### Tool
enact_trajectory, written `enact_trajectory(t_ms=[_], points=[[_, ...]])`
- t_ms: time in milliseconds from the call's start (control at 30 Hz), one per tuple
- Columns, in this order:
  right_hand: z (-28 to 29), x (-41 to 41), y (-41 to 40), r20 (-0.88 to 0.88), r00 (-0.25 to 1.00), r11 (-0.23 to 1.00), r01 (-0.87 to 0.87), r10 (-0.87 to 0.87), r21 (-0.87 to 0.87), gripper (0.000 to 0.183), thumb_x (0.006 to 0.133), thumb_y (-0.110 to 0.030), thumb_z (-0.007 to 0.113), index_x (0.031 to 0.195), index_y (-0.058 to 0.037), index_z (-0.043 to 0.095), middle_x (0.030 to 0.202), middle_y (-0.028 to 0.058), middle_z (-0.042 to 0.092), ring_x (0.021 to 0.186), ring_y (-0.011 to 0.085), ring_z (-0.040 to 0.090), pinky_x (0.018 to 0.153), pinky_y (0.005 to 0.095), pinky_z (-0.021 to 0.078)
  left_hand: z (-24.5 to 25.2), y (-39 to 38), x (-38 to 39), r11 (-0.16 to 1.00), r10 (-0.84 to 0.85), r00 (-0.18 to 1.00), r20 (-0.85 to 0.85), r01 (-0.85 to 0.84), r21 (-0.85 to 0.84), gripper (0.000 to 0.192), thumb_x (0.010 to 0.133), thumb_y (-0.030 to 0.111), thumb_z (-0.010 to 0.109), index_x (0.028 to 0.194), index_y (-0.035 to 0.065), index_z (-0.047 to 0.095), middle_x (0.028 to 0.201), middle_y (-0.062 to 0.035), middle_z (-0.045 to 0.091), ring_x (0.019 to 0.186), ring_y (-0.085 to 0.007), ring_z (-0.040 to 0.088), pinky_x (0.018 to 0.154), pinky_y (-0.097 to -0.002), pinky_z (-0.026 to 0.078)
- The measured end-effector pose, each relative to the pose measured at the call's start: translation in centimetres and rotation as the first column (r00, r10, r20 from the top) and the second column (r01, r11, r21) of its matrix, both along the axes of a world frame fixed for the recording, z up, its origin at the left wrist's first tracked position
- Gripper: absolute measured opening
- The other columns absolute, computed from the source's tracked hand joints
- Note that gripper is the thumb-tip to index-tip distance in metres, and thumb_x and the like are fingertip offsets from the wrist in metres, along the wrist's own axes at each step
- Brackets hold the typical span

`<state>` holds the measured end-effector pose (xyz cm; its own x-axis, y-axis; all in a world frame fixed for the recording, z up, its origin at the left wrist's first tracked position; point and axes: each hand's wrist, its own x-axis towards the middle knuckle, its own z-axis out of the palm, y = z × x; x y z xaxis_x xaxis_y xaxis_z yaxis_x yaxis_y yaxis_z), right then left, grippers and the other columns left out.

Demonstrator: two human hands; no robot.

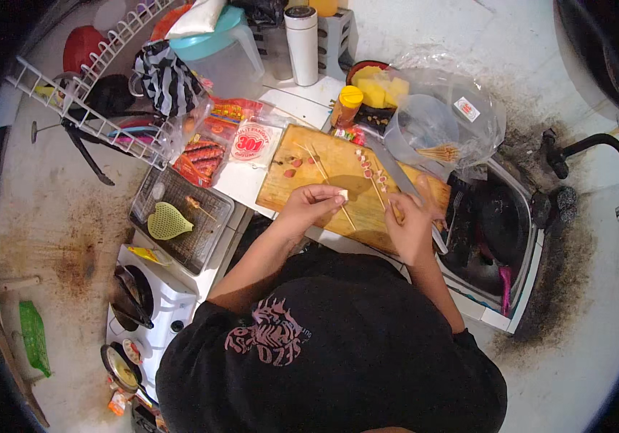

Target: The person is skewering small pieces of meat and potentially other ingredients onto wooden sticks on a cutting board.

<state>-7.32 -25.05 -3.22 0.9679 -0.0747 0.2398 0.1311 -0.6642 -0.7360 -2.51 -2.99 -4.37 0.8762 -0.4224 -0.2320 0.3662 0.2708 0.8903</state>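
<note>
A small white piece of food (344, 195) is pinched between the thumb and fingers of my left hand (309, 208). My right hand (409, 224) grips the lower end of a bamboo skewer threaded with small pink and white pieces (382, 181). Beside it on the wooden cutting board (282, 190) lies another loaded skewer (365, 166). Bare bamboo skewers (317, 162) rest on the board and pass under my left hand. Several reddish sausage slices (290, 173) lie at the board's left. A large knife (396, 166) slants along its right side, partly behind my right hand.
A sink (504, 216) with dark pans and a black faucet (596, 142) is at right. Left are a wire-rack tray (141, 211) and a gas stove (171, 303). Food packets (255, 142), a seasoning jar (346, 107) and a plastic container (420, 127) stand behind the board.
</note>
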Motion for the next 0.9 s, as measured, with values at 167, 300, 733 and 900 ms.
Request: enact_trajectory(t_ms=[167, 300, 733, 900], points=[[-2.2, -0.5, -0.6, -0.113, 0.989, 0.948, 0.051, -0.090, -0.315, 0.018, 0.082, -0.018, 0.063, 0.087, -0.0013, 0.063, 0.085, 0.0204, 0.061, 0.081, 0.0397, 0.058, 0.076, 0.0462, 0.0458, -0.7, 0.9, 0.7, 0.995, 0.059, 0.996, -0.063, -0.053, 0.089, 0.019, 0.085, 0.009, 0.068, 0.102, 0.0001, 0.067, 0.092, -0.0048, 0.069, 0.081, -0.0096, 0.061, 0.074, -0.0223, 0.047], [-4.9, -0.1, -0.9, -0.072, 0.986, 0.936, 0.122, -0.153, -0.330, 0.016, 0.082, -0.017, 0.062, 0.088, -0.0016, 0.061, 0.085, 0.0193, 0.059, 0.082, 0.0381, 0.058, 0.077, 0.0453, 0.0458, -1.2, 1.3, 1.2, 0.998, 0.069, 0.997, -0.039, -0.069, 0.011, 0.019, 0.084, 0.009, 0.068, 0.101, 0.0010, 0.067, 0.091, -0.0034, 0.069, 0.081, -0.0088, 0.061, 0.074, -0.0226, 0.047], [-4.2, -0.4, -1.2, 0.027, 0.965, 0.957, 0.262, -0.260, -0.128, 0.008, 0.086, -0.008, 0.054, 0.087, -0.0004, 0.056, 0.085, 0.0207, 0.056, 0.082, 0.0392, 0.057, 0.073, 0.0463, 0.0468, -1.5, 1.6, 2.8, 0.986, 0.161, 0.977, 0.138, -0.164, 0.012, 0.018, 0.083, 0.003, 0.069, 0.100, 0.0008, 0.068, 0.094, -0.0054, 0.069, 0.082, -0.0093, 0.062, 0.075, -0.0235, 0.049], [-0.7, -2.2, -1.5, 0.059, 0.987, 0.989, 0.148, -0.148, -0.003, 0.008, 0.086, -0.008, 0.056, 0.091, -0.0008, 0.056, 0.084, 0.0180, 0.056, 0.077, 0.0369, 0.058, 0.067, 0.0435, 0.0462, -0.5, 1.0, 3.4, 0.950, 0.257, 0.942, 0.214, -0.287, 0.124, 0.019, 0.083, 0.002, 0.069, 0.101, 0.0004, 0.068, 0.093, -0.0047, 0.068, 0.082, -0.0079, 0.060, 0.076, -0.0222, 0.047]])
